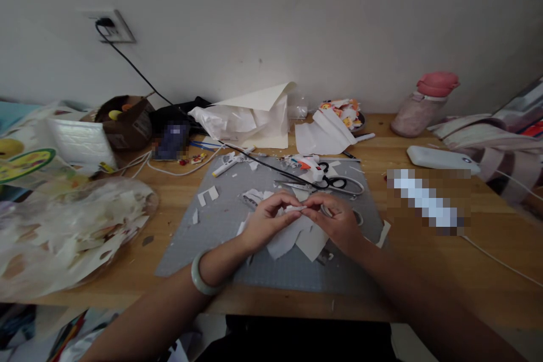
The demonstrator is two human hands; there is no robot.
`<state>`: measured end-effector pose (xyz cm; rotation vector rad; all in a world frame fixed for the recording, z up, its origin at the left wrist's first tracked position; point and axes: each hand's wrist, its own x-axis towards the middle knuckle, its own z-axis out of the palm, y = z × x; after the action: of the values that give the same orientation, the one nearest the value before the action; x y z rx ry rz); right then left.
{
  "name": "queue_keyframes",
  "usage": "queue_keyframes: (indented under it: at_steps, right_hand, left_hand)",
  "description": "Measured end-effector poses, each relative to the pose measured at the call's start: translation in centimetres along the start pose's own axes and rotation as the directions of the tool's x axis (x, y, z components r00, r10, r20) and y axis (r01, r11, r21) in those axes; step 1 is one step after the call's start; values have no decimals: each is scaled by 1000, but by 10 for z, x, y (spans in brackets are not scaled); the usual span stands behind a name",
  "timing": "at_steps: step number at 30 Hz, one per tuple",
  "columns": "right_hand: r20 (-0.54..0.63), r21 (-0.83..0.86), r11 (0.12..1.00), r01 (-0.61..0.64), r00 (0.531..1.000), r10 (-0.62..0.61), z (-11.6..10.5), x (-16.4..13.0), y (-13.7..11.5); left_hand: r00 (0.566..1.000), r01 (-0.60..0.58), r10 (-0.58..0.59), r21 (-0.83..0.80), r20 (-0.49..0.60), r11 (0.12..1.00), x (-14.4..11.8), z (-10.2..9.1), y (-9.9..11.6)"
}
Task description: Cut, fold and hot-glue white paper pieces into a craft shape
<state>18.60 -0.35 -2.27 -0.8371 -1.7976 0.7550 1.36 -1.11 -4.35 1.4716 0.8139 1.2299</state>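
Note:
My left hand [271, 218] and my right hand [333, 218] meet above the grey cutting mat [182, 237]. Both are closed, pinching a small white piece of paper [298, 209] between thumbs and fingers; its shape is mostly hidden. Beneath them lie torn and cut sheets of white paper [284, 242]. Just beyond the hands rest scissors [333, 182] with black handles and a white and orange glue gun [309, 165]. A white and yellow pen-like tool [227, 166] lies farther left on the mat.
A plastic bag of paper scraps [85, 226] fills the left side. Crumpled white paper [250, 119] stands by the wall. A black cable [144, 76] runs from the wall socket [112, 25] across the mat. At right are a pink-lidded bottle [418, 107] and a white power bank [441, 158].

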Motion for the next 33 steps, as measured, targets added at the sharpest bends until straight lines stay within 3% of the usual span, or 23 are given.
queue_keyframes:
  at_steps: [8, 16, 33]
  right_hand:
    - [13, -16, 1000, 9, 1000, -9, -1, -1, 0]
    - [-1, -40, 998, 47, 999, -47, 0, -1, -1]
    - [17, -39, 999, 34, 999, -34, 0, -3, 0]
  left_hand:
    - [996, -85, 86, -38, 22, 996, 1, 0, 1]
    - [999, 16, -19, -81, -36, 997, -1, 2, -1]
    - [1000, -9, 9, -25, -10, 1000, 0, 2, 2]
